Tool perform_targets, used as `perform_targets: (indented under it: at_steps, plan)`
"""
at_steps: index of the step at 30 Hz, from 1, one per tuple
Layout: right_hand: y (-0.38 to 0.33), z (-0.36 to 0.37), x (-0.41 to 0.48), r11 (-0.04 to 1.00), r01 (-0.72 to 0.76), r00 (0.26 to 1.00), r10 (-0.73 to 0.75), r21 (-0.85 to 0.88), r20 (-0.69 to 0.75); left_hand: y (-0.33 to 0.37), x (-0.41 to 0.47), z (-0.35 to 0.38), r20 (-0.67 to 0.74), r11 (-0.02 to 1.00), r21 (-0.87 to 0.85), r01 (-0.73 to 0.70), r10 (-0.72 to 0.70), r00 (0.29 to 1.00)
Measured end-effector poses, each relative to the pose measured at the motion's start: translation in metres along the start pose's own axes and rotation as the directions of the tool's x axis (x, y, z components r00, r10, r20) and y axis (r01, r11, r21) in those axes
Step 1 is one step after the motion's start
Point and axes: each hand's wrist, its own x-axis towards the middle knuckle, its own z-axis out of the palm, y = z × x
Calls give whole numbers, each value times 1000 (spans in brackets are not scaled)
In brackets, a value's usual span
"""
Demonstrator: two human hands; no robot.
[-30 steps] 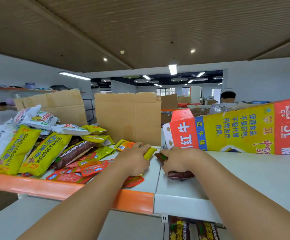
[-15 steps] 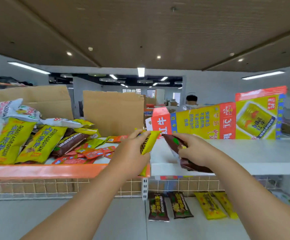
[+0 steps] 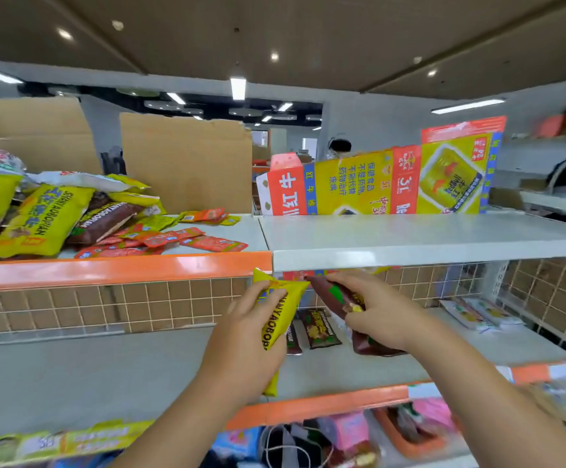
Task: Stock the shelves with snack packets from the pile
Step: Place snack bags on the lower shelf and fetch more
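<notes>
Left hand (image 3: 248,336) is wrapped round a long yellow plastic snack packet (image 3: 283,309). Right hand (image 3: 381,319) grips a dark brown plastic snack packet (image 3: 334,293). The packet tips nearly touch, just over the grey middle shelf (image 3: 106,366) and under the white top shelf (image 3: 410,258). The yellow one reads "ANYAOBOPI", and SHANYAOBOPIAN shows on the pile of yellow, brown and orange packets (image 3: 48,214) up top-left. A flattened yellow-and-red Red Bull carton (image 3: 376,184) stands top-right. Both forearms reach forward.

Bottom-shelf goods (image 3: 352,430) are blurred; left edge crops the pile (image 3: 38,217).
</notes>
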Motion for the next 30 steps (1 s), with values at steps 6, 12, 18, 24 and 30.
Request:
perform_targets:
  at_steps: [6, 12, 18, 24, 30]
  plan:
    - [51, 64, 8, 997, -74, 995, 74, 2, 65, -34, -33, 47, 103, 993, 60, 102, -108, 989]
    - [110, 148, 44, 979, -196, 972, 187, 57, 141, -97, -53, 121, 190, 931, 96, 351, -363, 912]
    - [137, 211, 107, 978, -211, 966, 209, -4, 153, -153, -35, 176, 122, 865, 189, 465, -490, 863]
    - [141, 230, 193, 973, -196, 977, 204, -119, 62, -178, -35, 205, 68, 808, 225, 544, -570, 819]
    - [148, 260, 231, 952, -248, 952, 274, -180, 138, -180, -37, 209, 31, 797, 232, 558, -580, 814]
